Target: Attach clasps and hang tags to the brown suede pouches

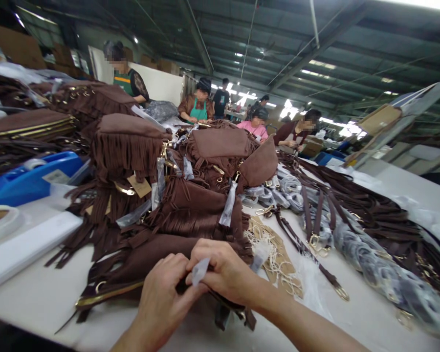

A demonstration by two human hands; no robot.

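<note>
A dark brown bag (150, 254) with a gold zip along its near edge lies on the table in front of me. My left hand (165, 291) is closed over that near edge, its fingers bent and its thumb reaching toward the other hand. Between thumb and fingers, my right hand (222, 269) pinches a small piece of translucent plastic (200, 271) just above the zip line. The two hands meet there, and they hide the middle of the zip. More brown fringed bags (190, 205) are heaped directly behind, some with plastic-wrapped gold clasps (229, 203).
Brown straps (352, 195) and plastic-wrapped strap coils (370, 254) cover the right side. Tan tags with white strings (275, 249) lie near my right hand. At left are a blue tape dispenser (33, 178), a tape roll (2, 222) and a white box (33, 244). Several people work behind.
</note>
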